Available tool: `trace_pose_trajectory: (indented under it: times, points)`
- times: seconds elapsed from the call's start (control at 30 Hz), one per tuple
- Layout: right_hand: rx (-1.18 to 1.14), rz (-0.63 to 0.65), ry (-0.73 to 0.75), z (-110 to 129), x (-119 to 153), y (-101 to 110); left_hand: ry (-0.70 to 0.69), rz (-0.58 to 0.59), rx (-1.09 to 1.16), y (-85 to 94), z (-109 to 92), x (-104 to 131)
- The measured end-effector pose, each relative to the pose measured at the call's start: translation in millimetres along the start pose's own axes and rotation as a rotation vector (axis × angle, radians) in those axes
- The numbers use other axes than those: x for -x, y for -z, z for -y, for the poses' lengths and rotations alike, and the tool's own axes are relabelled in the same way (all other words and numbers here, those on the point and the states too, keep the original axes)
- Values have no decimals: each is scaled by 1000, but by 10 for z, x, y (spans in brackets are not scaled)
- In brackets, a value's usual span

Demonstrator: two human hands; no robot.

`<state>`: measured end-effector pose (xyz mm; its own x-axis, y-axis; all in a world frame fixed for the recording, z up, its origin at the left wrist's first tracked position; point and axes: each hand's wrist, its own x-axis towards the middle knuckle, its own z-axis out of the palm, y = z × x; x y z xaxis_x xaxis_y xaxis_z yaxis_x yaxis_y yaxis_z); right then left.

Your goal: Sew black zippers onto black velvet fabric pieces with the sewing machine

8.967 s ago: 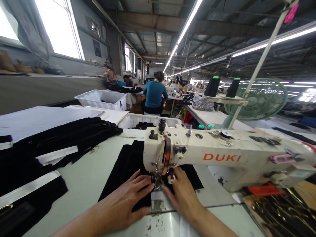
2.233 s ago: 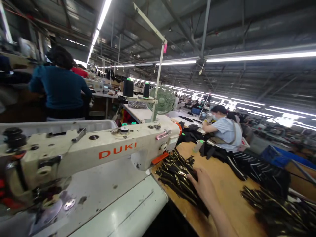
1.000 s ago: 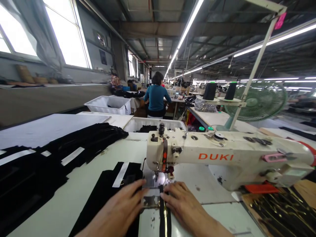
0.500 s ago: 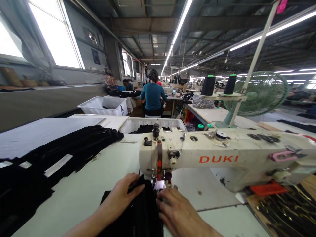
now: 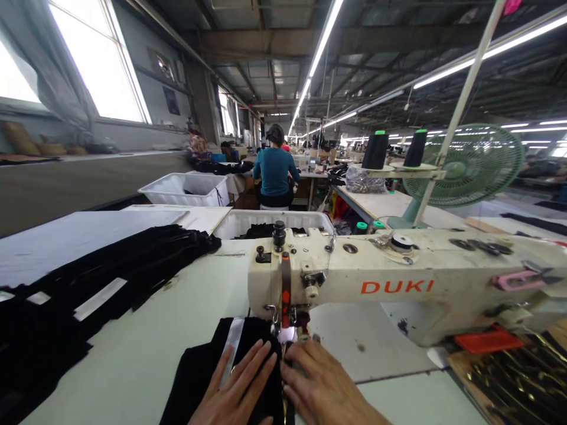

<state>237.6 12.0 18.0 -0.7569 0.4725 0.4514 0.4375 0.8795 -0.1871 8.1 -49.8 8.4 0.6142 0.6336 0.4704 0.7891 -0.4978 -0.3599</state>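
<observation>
- The left hand (image 5: 237,392) lay flat, fingers spread, pressing on the black cloth piece (image 5: 208,378); its grip was open and held nothing closed.
- The right hand (image 5: 321,389) also lay flat and open, with its fingertips just beside the needle area (image 5: 287,330) of the sewing machine (image 5: 398,283).
- The black cloth piece sat on the white table (image 5: 146,348), right under the front of the machine, with a pale strip (image 5: 233,342) running along it.
- I think the fingers were very close to the needle, so a finger could get poked if the machine ran while they were there.
- I think the cloth could slide or bunch up if one hand pushed harder than the other, and then the stitch line would go crooked.
- A thin thing with a gold line seemed to lie between the two hands, but I could not tell for sure what it was.
- More black cloth (image 5: 101,277) lay in a heap to the left, well apart from the hands, so it should not get pulled in.
- The only writing I could read was "DUKI" (image 5: 397,287), in orange letters on the side of the machine.
- A green fan (image 5: 476,162) and two dark thread cones (image 5: 375,150) stood behind, and a person in a teal top (image 5: 274,171) sat far off.
</observation>
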Motion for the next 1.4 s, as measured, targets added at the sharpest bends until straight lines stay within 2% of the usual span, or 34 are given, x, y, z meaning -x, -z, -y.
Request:
trace_pose_trajectory:
  times: [0.23,0.53,0.67,0.77,0.93,1.07,1.17,1.33,1.4]
  points:
    - [28,-17,13,10,-25,4,-1,44,72,55,24,-61]
    - [17,-22,16,-13,-3,-70,7,38,53,-2,7,-75]
    - [-36,14,-5,-1,-14,12,25,85,95,60,26,-137]
    - [-91,-11,-32,-6,-33,89,59,110,166,66,41,-133]
    - [89,-99,-54,-55,-31,1,77,-33,235,-170,-33,-12]
    - [163,-113,20,-115,-68,-107,175,-1,222,-328,-107,14]
    - [196,-100,45,-149,-138,-118,205,18,226,-388,-58,-7]
    - [225,-142,59,-163,-179,-122,61,-8,285,-506,75,14]
    - [225,-145,49,-164,-169,-130,63,-16,284,-520,82,21]
